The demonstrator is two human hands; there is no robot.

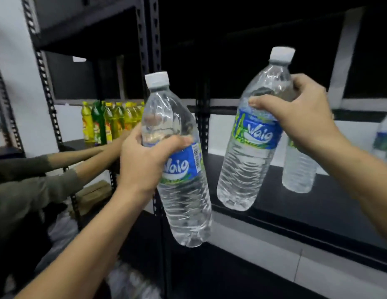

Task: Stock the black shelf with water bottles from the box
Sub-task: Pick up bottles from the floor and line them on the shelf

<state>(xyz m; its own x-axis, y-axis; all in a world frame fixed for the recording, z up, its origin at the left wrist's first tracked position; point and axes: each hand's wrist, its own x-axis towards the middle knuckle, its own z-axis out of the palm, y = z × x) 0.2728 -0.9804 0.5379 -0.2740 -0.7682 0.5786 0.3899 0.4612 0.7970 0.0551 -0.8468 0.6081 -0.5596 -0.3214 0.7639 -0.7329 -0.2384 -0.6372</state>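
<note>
My left hand [143,160] grips a clear water bottle [184,199] with a white cap and blue label, held upright in front of the shelf's black post. A second, identical water bottle [248,160] tilts to the right in the grip of my right hand [305,121], over the front of the black shelf [330,203]. Two more water bottles stand on that shelf: one [298,171] behind my right wrist, another [383,139] at the far right edge. The box is not in view.
Another person's two arms in olive sleeves [37,173] reach from the left toward a row of yellow and green bottles [108,121] on the neighbouring shelf. Black perforated posts [156,39] stand between the two racks. A lower shelf board [274,253] runs below.
</note>
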